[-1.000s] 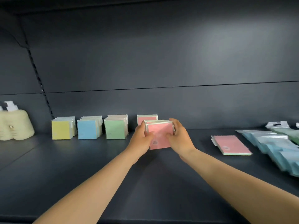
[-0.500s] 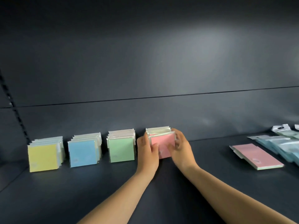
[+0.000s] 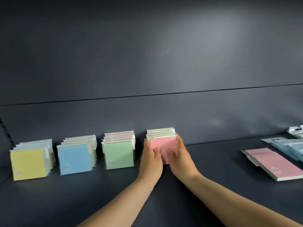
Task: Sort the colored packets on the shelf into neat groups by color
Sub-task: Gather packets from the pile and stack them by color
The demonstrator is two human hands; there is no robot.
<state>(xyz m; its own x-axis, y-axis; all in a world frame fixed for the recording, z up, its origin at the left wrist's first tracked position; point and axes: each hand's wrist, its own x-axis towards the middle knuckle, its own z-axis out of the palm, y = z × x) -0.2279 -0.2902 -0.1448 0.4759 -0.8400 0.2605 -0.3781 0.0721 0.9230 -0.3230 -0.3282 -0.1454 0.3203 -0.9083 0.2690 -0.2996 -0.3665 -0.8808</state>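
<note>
- At the far left of the frame, your yellow stack [image 3: 30,163] stands upright on the shelf [image 3: 65,202], faces toward you, and looks finished.
- Just right of it, the blue stack [image 3: 75,158] stands the same way, with a small gap on either side.
- Next comes the green stack [image 3: 119,154], also upright, close to your left hand but not touching it as far as the view shows.
- Your left hand [image 3: 151,158] lies against the left edge of the pink stack [image 3: 162,145] at centre frame; the fingers are nearly straight along the side, with the thumb resting on the pink front face.
- Your right hand [image 3: 179,158] mirrors it on the right edge, fingers flat against the side and thumb on the front, so the stack is pressed between both palms rather than gripped.
- The step in hand looks like squaring up the pink group: the stack stands on the shelf near the back wall [image 3: 147,71], fourth in the row.
- For the next move, I judge you should ease both hands away evenly so the upright packets do not fan out or tip forward.
- At the right of the frame, one pink packet [image 3: 275,163] lies flat, well apart from its group; it likely needs picking up and standing at the front of the pink stack.
- At the far right edge, pale blue packets [image 3: 290,149] overlap loosely; they appear unsorted, and their number is hard to tell.
</note>
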